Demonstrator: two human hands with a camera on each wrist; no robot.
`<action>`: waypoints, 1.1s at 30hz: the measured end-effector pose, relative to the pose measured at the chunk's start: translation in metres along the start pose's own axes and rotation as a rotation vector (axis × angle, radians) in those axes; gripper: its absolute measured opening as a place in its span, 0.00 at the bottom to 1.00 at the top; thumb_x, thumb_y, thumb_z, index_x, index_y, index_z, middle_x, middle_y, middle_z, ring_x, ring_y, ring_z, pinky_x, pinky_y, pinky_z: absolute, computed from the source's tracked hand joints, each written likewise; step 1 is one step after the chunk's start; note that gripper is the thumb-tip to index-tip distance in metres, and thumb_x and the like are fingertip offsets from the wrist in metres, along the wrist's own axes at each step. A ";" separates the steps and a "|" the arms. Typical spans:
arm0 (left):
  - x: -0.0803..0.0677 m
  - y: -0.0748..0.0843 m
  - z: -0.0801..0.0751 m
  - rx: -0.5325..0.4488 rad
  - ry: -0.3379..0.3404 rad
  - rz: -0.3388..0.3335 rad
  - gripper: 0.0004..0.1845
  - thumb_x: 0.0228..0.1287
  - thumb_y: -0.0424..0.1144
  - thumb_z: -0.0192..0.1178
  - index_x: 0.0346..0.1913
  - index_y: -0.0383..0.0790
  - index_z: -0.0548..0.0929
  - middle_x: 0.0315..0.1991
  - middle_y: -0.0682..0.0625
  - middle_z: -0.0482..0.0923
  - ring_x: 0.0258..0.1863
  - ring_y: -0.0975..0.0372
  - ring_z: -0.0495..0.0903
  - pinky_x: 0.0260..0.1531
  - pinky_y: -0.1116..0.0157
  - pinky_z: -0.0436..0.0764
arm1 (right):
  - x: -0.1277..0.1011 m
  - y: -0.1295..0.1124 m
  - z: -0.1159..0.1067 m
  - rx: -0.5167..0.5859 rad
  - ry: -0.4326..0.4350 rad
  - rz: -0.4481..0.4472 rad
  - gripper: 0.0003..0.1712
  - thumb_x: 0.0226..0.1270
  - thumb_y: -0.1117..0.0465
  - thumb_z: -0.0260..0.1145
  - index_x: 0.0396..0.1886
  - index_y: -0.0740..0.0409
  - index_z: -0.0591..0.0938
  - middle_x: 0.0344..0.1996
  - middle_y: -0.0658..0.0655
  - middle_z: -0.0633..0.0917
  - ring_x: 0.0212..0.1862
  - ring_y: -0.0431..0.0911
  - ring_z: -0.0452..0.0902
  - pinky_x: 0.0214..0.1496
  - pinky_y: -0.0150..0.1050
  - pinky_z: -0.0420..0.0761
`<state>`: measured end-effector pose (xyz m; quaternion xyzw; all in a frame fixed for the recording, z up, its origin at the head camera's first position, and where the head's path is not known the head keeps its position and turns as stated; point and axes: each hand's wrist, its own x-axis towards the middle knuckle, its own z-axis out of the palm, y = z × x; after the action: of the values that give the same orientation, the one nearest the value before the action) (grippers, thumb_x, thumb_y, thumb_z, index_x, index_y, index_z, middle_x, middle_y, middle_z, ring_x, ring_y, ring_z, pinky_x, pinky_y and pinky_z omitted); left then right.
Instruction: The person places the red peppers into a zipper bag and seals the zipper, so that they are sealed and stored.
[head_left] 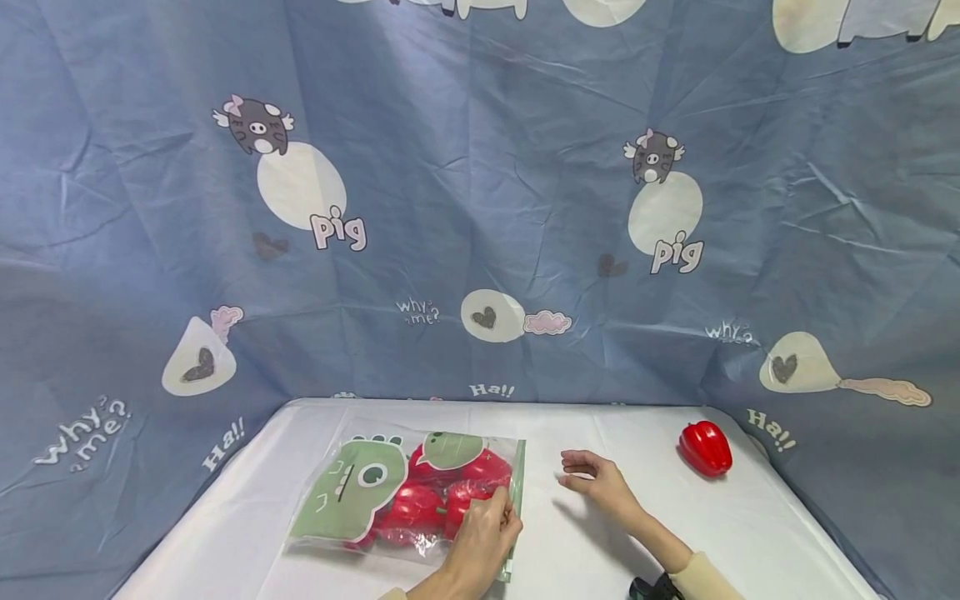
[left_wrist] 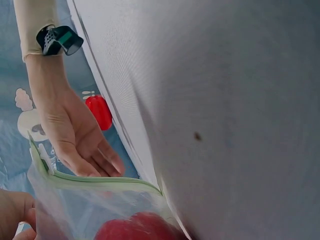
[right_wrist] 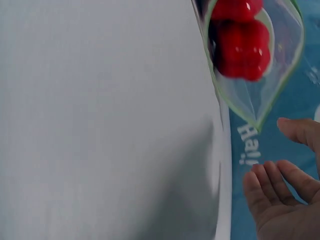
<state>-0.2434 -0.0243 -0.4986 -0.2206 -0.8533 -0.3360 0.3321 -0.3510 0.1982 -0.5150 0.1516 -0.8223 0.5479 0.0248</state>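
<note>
Zip bag [head_left: 390,492], clear plastic with a green dinosaur print and a green zipper strip, lies flat on the white worktop [head_left: 750,533] toward its left half, with its open edge facing right. Several red peppers [head_left: 420,504] sit inside it. The left hand [head_left: 483,533] pinches the zipper edge at the bag's near right corner, fingers curled over the strip. The right hand [head_left: 596,482] hovers just right of the bag's mouth, released and holding nothing, with its fingers loosely bent and pointing toward the bag; it does not touch the plastic. In the left wrist view the green strip [left_wrist: 100,177] curves across the front of the right palm, and a pepper shows through the plastic below it. One more red pepper [head_left: 706,448] rests on the worktop near the far right corner, well apart from both hands. A blue cloth with cartoon pigs [head_left: 480,208] hangs behind the worktop.
</note>
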 end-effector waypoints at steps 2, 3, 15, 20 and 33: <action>0.000 0.000 0.000 0.000 0.004 0.005 0.12 0.47 0.25 0.62 0.25 0.44 0.72 0.16 0.57 0.77 0.16 0.79 0.69 0.15 0.85 0.65 | -0.001 0.001 -0.007 0.004 0.034 0.007 0.27 0.55 0.63 0.72 0.54 0.68 0.78 0.48 0.66 0.83 0.50 0.53 0.81 0.48 0.30 0.79; 0.000 0.000 0.000 0.002 0.006 0.008 0.12 0.47 0.25 0.62 0.25 0.44 0.71 0.16 0.57 0.77 0.16 0.79 0.69 0.15 0.85 0.65 | -0.001 0.002 -0.011 0.006 0.052 0.006 0.26 0.55 0.63 0.72 0.54 0.68 0.79 0.48 0.66 0.83 0.50 0.53 0.81 0.48 0.31 0.79; 0.000 -0.002 0.002 0.008 0.016 0.016 0.13 0.46 0.25 0.62 0.24 0.44 0.71 0.15 0.58 0.76 0.16 0.79 0.68 0.15 0.85 0.65 | -0.005 0.017 -0.054 -0.039 0.205 0.025 0.28 0.55 0.62 0.73 0.56 0.66 0.77 0.54 0.68 0.80 0.55 0.57 0.78 0.57 0.39 0.77; -0.001 -0.003 0.002 0.010 0.012 0.009 0.12 0.46 0.25 0.62 0.24 0.44 0.71 0.15 0.58 0.76 0.16 0.79 0.68 0.15 0.84 0.65 | -0.010 0.018 -0.071 -0.096 0.249 0.057 0.31 0.58 0.59 0.71 0.59 0.66 0.74 0.57 0.68 0.78 0.59 0.58 0.75 0.62 0.46 0.73; -0.001 -0.003 0.003 0.017 0.028 0.019 0.12 0.45 0.25 0.62 0.24 0.44 0.71 0.14 0.59 0.76 0.16 0.79 0.67 0.15 0.85 0.65 | -0.017 0.019 -0.108 -0.155 0.330 0.100 0.33 0.61 0.56 0.69 0.63 0.65 0.70 0.60 0.67 0.76 0.62 0.57 0.71 0.66 0.37 0.67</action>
<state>-0.2458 -0.0241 -0.5016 -0.2211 -0.8493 -0.3286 0.3490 -0.3537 0.3072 -0.4928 0.0160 -0.8534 0.5009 0.1437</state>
